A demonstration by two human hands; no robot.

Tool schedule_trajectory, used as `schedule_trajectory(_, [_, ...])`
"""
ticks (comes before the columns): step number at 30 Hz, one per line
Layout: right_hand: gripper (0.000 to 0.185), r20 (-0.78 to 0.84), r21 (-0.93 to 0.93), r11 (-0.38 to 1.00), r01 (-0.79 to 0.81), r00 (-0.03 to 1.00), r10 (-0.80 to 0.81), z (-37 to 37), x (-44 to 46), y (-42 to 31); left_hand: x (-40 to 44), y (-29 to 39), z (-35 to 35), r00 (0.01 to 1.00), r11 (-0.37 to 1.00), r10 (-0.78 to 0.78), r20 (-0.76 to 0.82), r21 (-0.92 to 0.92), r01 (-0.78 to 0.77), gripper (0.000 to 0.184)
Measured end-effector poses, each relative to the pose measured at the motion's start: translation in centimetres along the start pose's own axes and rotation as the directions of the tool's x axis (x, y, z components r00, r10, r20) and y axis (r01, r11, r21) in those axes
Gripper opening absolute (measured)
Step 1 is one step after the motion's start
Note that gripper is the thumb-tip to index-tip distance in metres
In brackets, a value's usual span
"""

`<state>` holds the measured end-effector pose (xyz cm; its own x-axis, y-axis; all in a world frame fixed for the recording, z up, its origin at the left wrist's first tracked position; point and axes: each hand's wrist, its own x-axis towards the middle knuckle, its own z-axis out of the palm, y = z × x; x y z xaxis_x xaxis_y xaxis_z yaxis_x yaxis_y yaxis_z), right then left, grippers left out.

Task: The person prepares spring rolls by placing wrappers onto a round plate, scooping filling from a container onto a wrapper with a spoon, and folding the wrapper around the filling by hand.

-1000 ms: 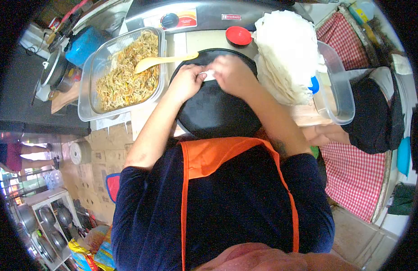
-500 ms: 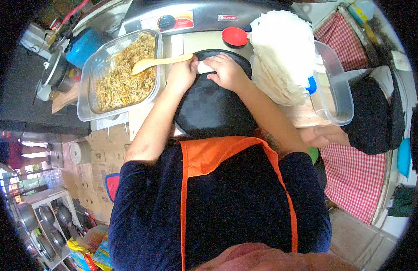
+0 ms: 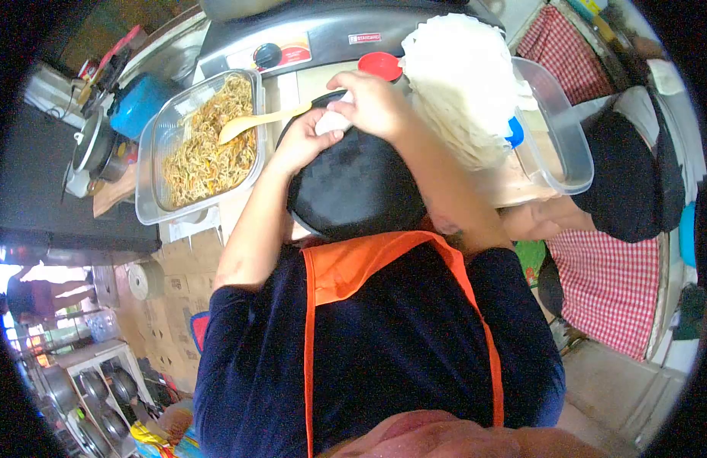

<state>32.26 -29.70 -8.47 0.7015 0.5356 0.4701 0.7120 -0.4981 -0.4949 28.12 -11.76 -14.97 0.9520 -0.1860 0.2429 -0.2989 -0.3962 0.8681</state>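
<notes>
A small white spring roll (image 3: 334, 122) is held between my two hands above a round black tray (image 3: 357, 187). My left hand (image 3: 301, 143) grips its lower left end, thumb on top. My right hand (image 3: 375, 107) has its fingers closed round the other end, hiding part of it. To the left stands a clear plastic container (image 3: 146, 183) with a noodle-like shredded filling (image 3: 216, 164). A yellow spoon (image 3: 262, 120) lies across that container, its handle end near my left hand. A tall stack of thin white wrappers (image 3: 460, 84) is right of my right hand.
Behind the tray sits a small red bowl (image 3: 379, 66), before a steel stove (image 3: 323, 42). Another clear container (image 3: 575, 179) is at the right, beside a person in black (image 3: 624, 183) whose arm reaches the table. A blue container (image 3: 140, 104) stands far left.
The roll has come up off the tray and is tilted between my hands. My right hand has risen and turned over its end. The view has shifted slightly.
</notes>
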Motion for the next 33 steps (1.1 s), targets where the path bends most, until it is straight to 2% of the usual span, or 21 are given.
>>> schedule_trajectory(1, [0.039,-0.069,0.086,0.994,0.065,0.996,-0.060,-1.4,0.1,-0.1,-0.4,0.3,-0.3,0.977,0.912,-0.105,0.187,-0.374,0.170,0.033])
schedule_trajectory(2, [0.047,0.170,0.290,0.931,-0.222,0.969,0.178,-3.8,0.1,-1.0,-0.9,0.8,-0.6,0.909,0.664,-0.130,0.395,-0.646,0.376,0.033])
schedule_trajectory(3, [0.047,0.160,0.287,0.932,-0.223,0.970,0.183,-5.9,-0.1,-1.6,-1.4,1.5,-0.8,0.811,0.309,-0.066,0.581,-0.761,0.570,0.033])
schedule_trajectory(4, [0.052,0.217,0.332,0.938,-0.102,0.976,0.029,-7.9,-0.5,-2.0,-1.8,2.9,-0.4,0.804,0.200,-0.008,0.595,-0.786,0.584,0.036])
schedule_trajectory(5, [0.058,0.263,0.381,0.924,0.014,0.957,-0.123,-9.2,-1.1,-2.0,-2.1,3.3,-0.2,0.796,0.207,-0.001,0.605,-0.779,0.592,0.036])
schedule_trajectory(7, [0.064,0.308,0.462,0.887,-0.017,0.941,-0.143,-9.8,-2.1,-1.1,-2.1,4.0,0.4,0.754,0.018,0.142,0.641,-0.763,0.646,0.040])
schedule_trajectory(9, [0.067,0.250,0.633,0.764,0.124,0.901,-0.353,-8.4,-3.1,0.5,-2.2,4.9,1.1,0.712,0.044,0.171,0.681,-0.727,0.685,0.044])
schedule_trajectory(12, [0.052,0.240,0.779,0.627,0.008,0.920,-0.309,-8.5,-4.8,0.3,-1.6,6.1,2.0,0.622,0.097,0.219,0.752,-0.651,0.753,0.054])
schedule_trajectory(13, [0.050,0.234,0.827,0.561,-0.039,0.931,-0.281,-9.2,-5.3,-0.3,-1.3,6.6,2.5,0.579,0.042,0.315,0.752,-0.621,0.783,0.054])
schedule_trajectory(14, [0.047,0.159,0.830,0.557,0.041,0.938,-0.307,-9.5,-5.5,-0.1,-1.1,7.3,2.8,0.557,0.032,0.314,0.769,-0.595,0.803,0.054])
schedule_trajectory(15, [0.047,0.139,0.821,0.569,0.047,0.950,-0.278,-10.1,-6.1,0.1,-0.9,7.8,3.1,0.539,0.019,0.309,0.784,-0.572,0.820,0.054])
schedule_trajectory(17, [0.045,0.180,0.838,0.539,-0.090,0.977,-0.117,-11.4,-6.9,0.0,-0.2,8.9,3.8,0.484,0.073,0.373,0.791,-0.545,0.835,0.061])
schedule_trajectory(18, [0.043,0.171,0.827,0.544,-0.141,0.985,-0.005,-12.8,-7.4,-0.1,-0.1,10.6,4.0,0.522,0.114,0.303,0.797,-0.574,0.811,0.065])
schedule_trajectory(20, [0.042,0.087,0.524,0.835,-0.172,0.985,0.148,-16.8,-7.7,1.4,0.5,10.9,4.2,0.581,0.260,0.251,0.774,-0.632,0.730,0.075])
schedule_trajectory(21, [0.039,0.013,0.614,0.763,-0.199,0.970,0.242,-18.5,-8.3,3.4,0.7,11.2,4.1,0.598,0.270,0.247,0.762,-0.647,0.713,0.072])
schedule_trajectory(24, [0.032,-0.019,0.757,0.555,-0.344,0.838,0.545,-24.9,-10.8,10.1,0.2,9.4,1.8,0.657,0.346,0.142,0.740,-0.659,0.668,0.069])
schedule_trajectory(26, [0.029,-0.050,0.745,0.487,-0.456,0.689,0.723,-27.1,-13.3,16.8,-1.2,9.0,0.4,0.712,0.390,0.072,0.698,-0.677,0.624,0.065])
schedule_trajectory(27, [0.023,0.066,0.777,0.333,-0.534,0.595,0.801,-27.6,-14.7,20.4,-1.8,8.8,-0.3,0.733,0.396,0.063,0.678,-0.691,0.605,0.063])
schedule_trajectory(28, [0.020,0.203,0.774,0.179,-0.608,0.506,0.838,-27.9,-15.9,22.5,-2.3,8.4,-0.9,0.738,0.392,0.063,0.672,-0.697,0.601,0.063])
schedule_trajectory(31, [0.024,0.208,0.653,0.101,-0.751,0.306,0.929,-25.7,-17.5,25.4,-3.8,7.5,-2.3,0.767,0.449,-0.023,0.641,-0.679,0.581,0.055])
schedule_trajectory(33, [0.025,0.269,0.670,0.055,-0.741,0.311,0.912,-24.2,-17.6,26.2,-4.8,6.7,-2.8,0.793,0.443,-0.084,0.603,-0.690,0.572,0.053])
